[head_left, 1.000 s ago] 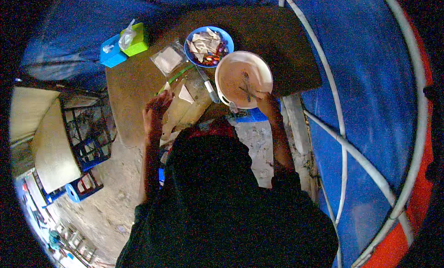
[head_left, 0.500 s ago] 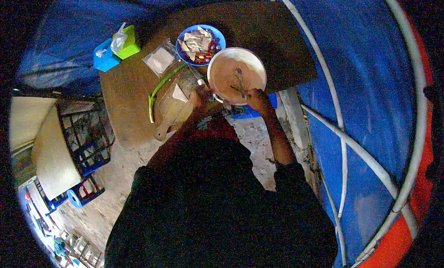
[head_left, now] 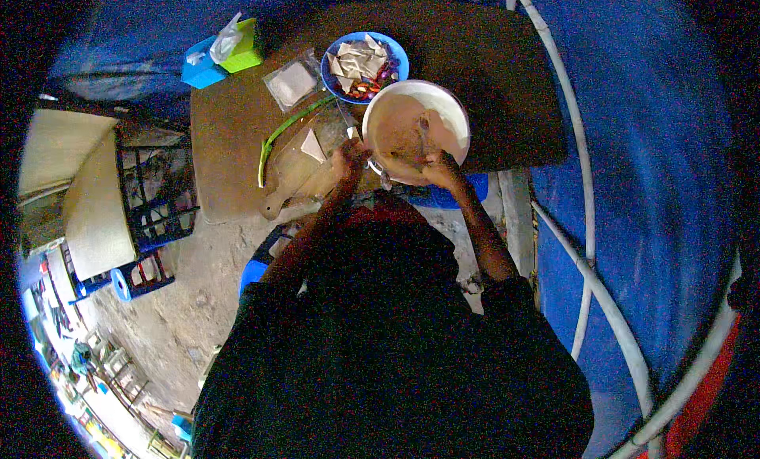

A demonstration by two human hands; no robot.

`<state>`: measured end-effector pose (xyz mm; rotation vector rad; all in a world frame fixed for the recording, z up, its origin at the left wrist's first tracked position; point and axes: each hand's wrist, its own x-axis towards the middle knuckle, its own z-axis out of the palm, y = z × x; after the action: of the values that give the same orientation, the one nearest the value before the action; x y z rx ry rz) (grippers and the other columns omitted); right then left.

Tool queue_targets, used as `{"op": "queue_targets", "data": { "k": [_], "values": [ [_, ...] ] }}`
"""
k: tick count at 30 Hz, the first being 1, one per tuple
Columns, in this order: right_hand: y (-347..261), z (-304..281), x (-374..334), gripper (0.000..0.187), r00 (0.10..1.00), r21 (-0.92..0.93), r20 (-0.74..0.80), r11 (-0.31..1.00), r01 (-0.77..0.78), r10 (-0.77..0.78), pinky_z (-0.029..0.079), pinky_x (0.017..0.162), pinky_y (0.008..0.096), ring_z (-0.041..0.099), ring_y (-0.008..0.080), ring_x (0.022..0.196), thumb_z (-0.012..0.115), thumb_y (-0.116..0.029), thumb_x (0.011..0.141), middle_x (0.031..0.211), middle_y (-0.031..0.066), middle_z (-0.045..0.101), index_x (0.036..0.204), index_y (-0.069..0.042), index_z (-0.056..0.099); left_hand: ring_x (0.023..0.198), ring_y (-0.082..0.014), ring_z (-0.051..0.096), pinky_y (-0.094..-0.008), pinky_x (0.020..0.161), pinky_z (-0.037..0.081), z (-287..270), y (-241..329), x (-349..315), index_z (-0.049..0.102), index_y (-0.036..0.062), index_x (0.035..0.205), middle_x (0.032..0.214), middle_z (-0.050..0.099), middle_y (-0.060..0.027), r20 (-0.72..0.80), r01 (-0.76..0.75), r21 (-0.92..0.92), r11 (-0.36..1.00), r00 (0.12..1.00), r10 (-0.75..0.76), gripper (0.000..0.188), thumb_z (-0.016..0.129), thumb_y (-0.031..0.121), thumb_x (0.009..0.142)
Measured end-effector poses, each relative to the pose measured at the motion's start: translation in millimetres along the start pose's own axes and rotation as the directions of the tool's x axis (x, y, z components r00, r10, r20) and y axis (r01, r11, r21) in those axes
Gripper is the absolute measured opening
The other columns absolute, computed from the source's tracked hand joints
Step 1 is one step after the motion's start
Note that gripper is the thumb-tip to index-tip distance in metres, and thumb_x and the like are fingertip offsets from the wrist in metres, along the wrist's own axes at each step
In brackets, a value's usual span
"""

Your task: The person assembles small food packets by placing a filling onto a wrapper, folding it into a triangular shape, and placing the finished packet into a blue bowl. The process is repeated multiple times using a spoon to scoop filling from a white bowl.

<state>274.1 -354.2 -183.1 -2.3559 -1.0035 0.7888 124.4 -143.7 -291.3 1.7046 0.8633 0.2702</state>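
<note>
one green stalk point(head_left: 272, 134) lay on the table point(head_left: 226, 162), along a cutting board point(head_left: 297, 174) bearing a pale triangle point(head_left: 313, 145). rightward, the left hand point(head_left: 347, 158) was just beside the white bowl point(head_left: 453, 109); its grip could not be told. the white bowl, with brownish mixture point(head_left: 393, 134), sat at the near edge. the right hand point(head_left: 439, 168) reached over its rim, hold unclear. judged step: working the mixture; the next move appeared to call for a steady bowl.

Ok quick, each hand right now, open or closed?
Left hand: beside the white bowl, grip unclear.
Right hand: closed, seemingly on a utensil.
</note>
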Motion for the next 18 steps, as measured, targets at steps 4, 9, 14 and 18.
{"op": "queue_targets", "data": {
  "k": [4, 9, 14, 18],
  "values": [
    [-3, -14, 7, 0.02, 0.96, 0.31, 0.211, 0.918, -0.245, 0.185, 0.043, 0.043, 0.0339, 0.056, 0.0187, 0.047, 0.059, -0.017, 0.08, 0.062, 0.0119, 0.061, 0.074, 0.0, 0.064, 0.086, -0.0236, 0.065, -0.034, 0.074, 0.053, -20, 40, -6, 0.064, -0.0015, 0.106, 0.098, 0.067, -0.0123, 0.011, -0.06, 0.019, 0.998, 0.998, 0.06, 0.033, 0.066, 0.022, 0.082],
    [-1, -50, -1, 0.02, 0.899, 0.616, 0.425, 0.695, -0.372, 0.104, 0.033, 0.037, 0.0235, 0.045, 0.0088, 0.043, 0.056, -0.02, 0.086, 0.061, 0.0039, 0.054, 0.078, -0.002, 0.062, 0.092, -0.0271, 0.066, -0.0407, 0.081, 0.054, -63, 85, -39, 0.059, 0.0017, 0.093, 0.1, 0.066, -0.0132, -0.09, -0.028, -0.743, 0.668, 0.994, -0.058, 0.014, 0.056, 0.015, 0.088],
    [10, -70, -9, 0.019, 0.919, 0.642, 0.385, 0.69, -0.335, 0.088, 0.034, 0.037, 0.0213, 0.049, 0.0062, 0.048, 0.057, -0.022, 0.089, 0.064, 0.0019, 0.056, 0.089, -0.004, 0.063, 0.094, -0.0321, 0.065, -0.0457, 0.083, 0.054, -93, 114, -62, 0.049, 0.0059, 0.113, 0.107, 0.063, -0.0184, -0.076, -0.028, -0.747, 0.664, 0.996, -0.044, 0.028, 0.055, 0.017, 0.088],
    [20, -61, 5, 0.022, 0.95, 0.376, 0.299, 0.905, -0.2, 0.085, 0.038, 0.04, 0.023, 0.054, 0.0088, 0.048, 0.057, -0.023, 0.089, 0.064, 0.0032, 0.061, 0.094, -0.003, 0.066, 0.099, -0.033, 0.064, -0.0461, 0.087, 0.052, -95, 111, -66, 0.039, 0.0052, 0.131, 0.111, 0.061, -0.0218, -0.01, -0.007, -0.709, 0.705, 1.0, 0.0, 0.053, 0.059, 0.023, 0.086]
  ]
}}
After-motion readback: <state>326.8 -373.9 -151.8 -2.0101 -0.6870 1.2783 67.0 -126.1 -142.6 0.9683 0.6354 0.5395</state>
